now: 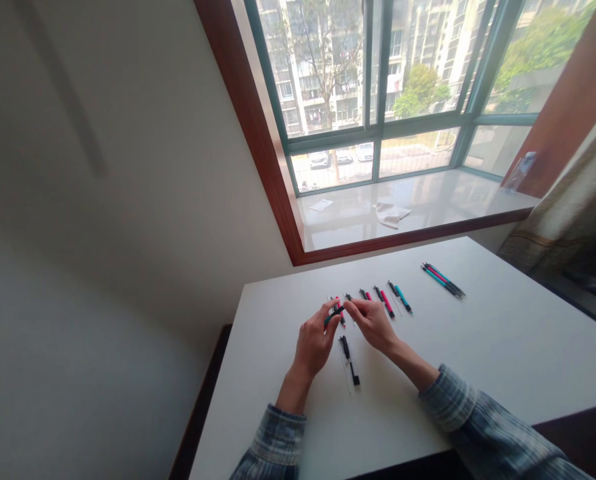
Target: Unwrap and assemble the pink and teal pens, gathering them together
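From my end I see what looks like a home: a wood-trimmed bay window (378,125), a beige curtain (561,213), apartment blocks (431,40) outside.

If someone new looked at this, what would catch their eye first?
Probably the bright window, upper right. Then the left hand and right hand meeting at a slim teal-and-black piece above the white table, with colourful pen parts just beyond them.
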`<state>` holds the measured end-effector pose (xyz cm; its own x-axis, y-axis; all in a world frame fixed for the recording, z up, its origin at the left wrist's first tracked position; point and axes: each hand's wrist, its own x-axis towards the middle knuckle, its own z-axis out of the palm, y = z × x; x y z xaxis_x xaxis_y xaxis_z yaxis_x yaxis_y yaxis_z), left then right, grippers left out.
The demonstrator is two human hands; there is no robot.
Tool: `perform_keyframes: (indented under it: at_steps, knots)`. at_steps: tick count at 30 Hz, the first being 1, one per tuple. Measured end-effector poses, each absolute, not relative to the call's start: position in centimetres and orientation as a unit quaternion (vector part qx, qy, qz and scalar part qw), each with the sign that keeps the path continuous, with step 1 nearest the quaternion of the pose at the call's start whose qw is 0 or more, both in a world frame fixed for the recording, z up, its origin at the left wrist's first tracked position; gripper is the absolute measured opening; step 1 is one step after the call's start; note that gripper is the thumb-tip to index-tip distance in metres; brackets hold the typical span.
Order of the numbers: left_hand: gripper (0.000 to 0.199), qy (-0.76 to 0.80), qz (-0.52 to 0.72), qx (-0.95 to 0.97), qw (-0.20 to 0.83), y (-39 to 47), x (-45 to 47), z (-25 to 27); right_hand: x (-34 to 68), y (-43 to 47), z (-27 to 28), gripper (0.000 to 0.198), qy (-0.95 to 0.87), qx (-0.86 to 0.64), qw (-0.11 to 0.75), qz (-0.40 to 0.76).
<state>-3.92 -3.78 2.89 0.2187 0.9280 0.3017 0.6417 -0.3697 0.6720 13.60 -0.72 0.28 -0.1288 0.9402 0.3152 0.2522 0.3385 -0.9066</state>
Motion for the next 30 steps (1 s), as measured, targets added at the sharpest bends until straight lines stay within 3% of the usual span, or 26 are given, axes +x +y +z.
perform_keyframes:
  at_steps: [7,17,25,30]
  knots:
    - [0.024,0.528,0.353,0.748,0.192,-3.7,-4.0,2.9,13.7,-0.5,0.1,0.054,-0.657,-0.460,0.482,0.354]
    - [0.031,0.522,0.363,0.733,0.241,-3.4,-4.1,2.8,14.0,-0.6,0.3,0.052,-0.671,-0.456,0.474,0.341]
    - [0.035,0.524,0.381,0.718,0.253,-3.2,-4.5,2.5,14.4,-0.7,1.0,0.027,-0.661,-0.417,0.485,0.392]
    - [0.032,0.522,0.386,0.718,0.250,-3.2,-4.5,2.4,14.5,-0.5,1.0,0.028,-0.642,-0.416,0.485,0.424]
